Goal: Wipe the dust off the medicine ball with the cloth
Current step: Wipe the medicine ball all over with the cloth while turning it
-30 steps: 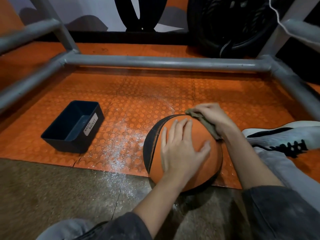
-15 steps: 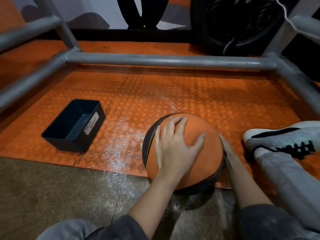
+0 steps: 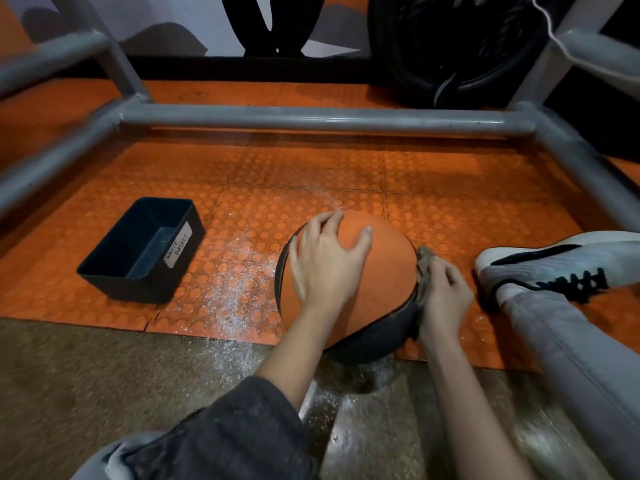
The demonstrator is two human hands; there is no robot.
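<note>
- Nearest us is the rough grey concrete floor [image 3: 104, 375], wet-looking and speckled with white dust just in front of the medicine ball [image 3: 384, 271].
- The ball sits where the concrete meets the orange studded mat [image 3: 450, 209]. It is a smooth, matte sphere with orange panels and black bands.
- Our left grip [image 3: 325, 268] lies palm-down on the ball's top. The fingers are spread and follow the curve, closed round nothing and only steadying the ball. A second ago it lay lower and flatter, and it has since crept toward the far left.
- Our right grip [image 3: 445, 296] is curled round the cloth [image 3: 421, 271], a limp, drab, crumpled rag, and presses it against the ball's right flank.
- A second ago the cloth was on the ball's top right. It then dropped almost out of sight behind the right side, and now it shows again at the flank.
- More black band also shows on the near underside of the ball. We judge that it is being turned as the wiping works down from the crown, so the top is done and the sides are in hand.
- Left of the ball, loose white dust [image 3: 235, 282] lies on the mat's raised dots.
- Further left stands a dark, rigid, rectangular bin labelled "waste basket" [image 3: 131, 289].
- Right of the ball rests a white-and-black laced shoe [image 3: 554, 261].
- Beyond the ball runs a grey round-tube frame [image 3: 311, 119], and behind that a black ribbed tyre [image 3: 467, 46].
</note>
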